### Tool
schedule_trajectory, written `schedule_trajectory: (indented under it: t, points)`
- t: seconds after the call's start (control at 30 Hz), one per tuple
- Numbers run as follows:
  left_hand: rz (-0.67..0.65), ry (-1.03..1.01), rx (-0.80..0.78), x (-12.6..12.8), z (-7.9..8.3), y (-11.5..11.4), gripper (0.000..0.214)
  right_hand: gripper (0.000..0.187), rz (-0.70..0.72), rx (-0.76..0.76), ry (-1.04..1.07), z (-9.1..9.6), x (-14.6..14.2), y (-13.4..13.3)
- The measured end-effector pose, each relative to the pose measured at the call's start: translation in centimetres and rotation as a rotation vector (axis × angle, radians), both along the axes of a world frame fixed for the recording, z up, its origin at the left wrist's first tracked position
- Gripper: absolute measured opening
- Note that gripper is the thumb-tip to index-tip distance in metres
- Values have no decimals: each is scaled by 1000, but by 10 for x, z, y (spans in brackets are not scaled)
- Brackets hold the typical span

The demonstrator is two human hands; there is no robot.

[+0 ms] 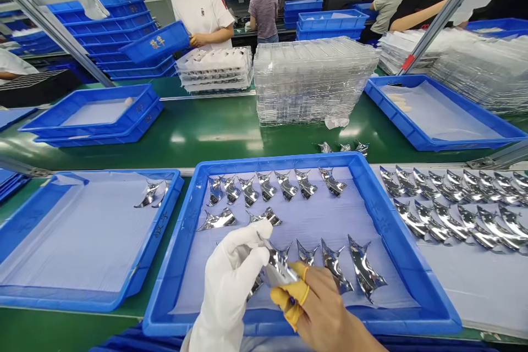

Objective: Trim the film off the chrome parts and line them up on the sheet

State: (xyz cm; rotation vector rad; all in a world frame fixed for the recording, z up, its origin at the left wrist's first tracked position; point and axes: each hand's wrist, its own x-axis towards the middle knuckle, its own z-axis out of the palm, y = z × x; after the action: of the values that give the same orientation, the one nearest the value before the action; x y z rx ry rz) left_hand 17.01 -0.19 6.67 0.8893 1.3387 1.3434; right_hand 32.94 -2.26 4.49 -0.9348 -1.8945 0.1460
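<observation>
My left hand, in a white glove, pinches a shiny chrome fin-shaped part over the front of the middle blue tray. My right hand, bare with yellow finger cots on thumb and forefinger, grips the same part from the right. Several more chrome parts lie in a row along the tray's far side. Others stand just right of my hands.
A left blue tray holds two chrome parts. Rows of parts lie on a white sheet at right. Beyond a green belt are stacked clear trays, more blue trays and several people.
</observation>
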Motion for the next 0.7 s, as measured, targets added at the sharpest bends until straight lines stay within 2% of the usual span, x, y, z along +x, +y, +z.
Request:
schedule_trajectory:
  t: [0.1, 0.27, 0.33, 0.53, 0.7]
  points:
    - [32, -23, -22, 5, 4, 0, 27, 22, -17, 16, -3, 0, -1, 0]
    - [38, -116, -71, 16, 9, -1, 52, 24, -37, 13, -6, -6, -6, -1]
    - [61, -94, -84, 17, 9, -1, 56, 20, -24, 4, -7, -9, -5, -1]
    - [70, 53, 11, 3, 2, 4, 30, 18, 21, 32, -35, -17, 2, -3]
    - [90, 134, 89, -3, 0, 1, 18, 29, -13, 16, -57, -16, 6, -2]
